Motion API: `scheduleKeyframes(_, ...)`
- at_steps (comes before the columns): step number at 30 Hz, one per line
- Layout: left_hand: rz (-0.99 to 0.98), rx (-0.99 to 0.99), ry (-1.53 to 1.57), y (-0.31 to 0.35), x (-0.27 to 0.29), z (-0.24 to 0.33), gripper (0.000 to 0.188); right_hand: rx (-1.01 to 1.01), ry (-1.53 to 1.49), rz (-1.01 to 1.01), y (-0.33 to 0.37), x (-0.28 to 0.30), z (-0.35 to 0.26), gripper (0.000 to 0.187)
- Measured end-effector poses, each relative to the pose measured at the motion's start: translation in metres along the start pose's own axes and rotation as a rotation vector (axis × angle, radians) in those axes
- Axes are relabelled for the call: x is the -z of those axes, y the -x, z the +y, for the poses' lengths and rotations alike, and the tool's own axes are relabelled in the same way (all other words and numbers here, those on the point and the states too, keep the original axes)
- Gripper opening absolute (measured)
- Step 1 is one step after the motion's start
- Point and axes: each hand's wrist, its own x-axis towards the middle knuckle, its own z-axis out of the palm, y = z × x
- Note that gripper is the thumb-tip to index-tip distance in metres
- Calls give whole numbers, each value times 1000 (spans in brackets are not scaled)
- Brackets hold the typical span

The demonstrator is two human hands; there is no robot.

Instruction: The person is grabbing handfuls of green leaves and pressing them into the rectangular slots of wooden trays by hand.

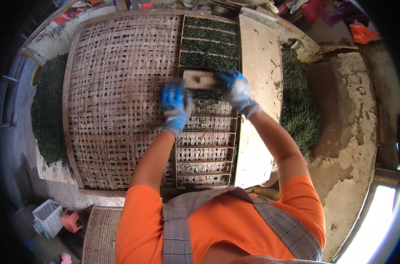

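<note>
Between my gloved hands is a small, pale wooden board (199, 80), over the divided wooden frame (204, 132). My right hand (237, 90), in a blue and white glove, is closed on the board's right end. At the left end is my left hand (174, 104), gloved alike; its fingers are smeared by motion, so its grip is unclear. The frame's far compartments hold dark green shredded leafy stuff (209, 46), pressed flat. Some lies just below the board too. Through the nearer compartments the woven mat shows, with a few green bits.
A large woven bamboo mat (116, 97) in a wooden border lies under and left of the frame. A pale board (259, 88) runs along its right side. Green heaps lie left (52, 114) and right (297, 97). A white plastic basket (48, 218) stands lower left.
</note>
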Motion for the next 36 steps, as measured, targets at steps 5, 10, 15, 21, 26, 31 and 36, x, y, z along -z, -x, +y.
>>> scheduleKeyframes(5,-129,34,31,-10,0,6,26,-304,53,-6,31,-59,-5,22)
scheduleKeyframes(10,-211,181,158,-5,4,67,35,-105,-255,201,47,-30,4,25)
scheduleKeyframes(15,143,63,219,49,-27,198,34,-21,-397,554,164,-31,23,45)
scheduleKeyframes(21,-217,-234,-304,104,-90,280,33,-1136,81,452,340,6,188,82)
scheduleKeyframes(26,-203,-297,-312,112,-108,273,35,-1185,114,-13,365,6,357,83)
scheduleKeyframes(31,-152,-309,-356,115,-102,278,36,-1194,-287,296,359,77,366,31)
scheduleKeyframes(36,-174,-275,-394,112,-103,287,42,-733,-135,658,367,232,336,33)
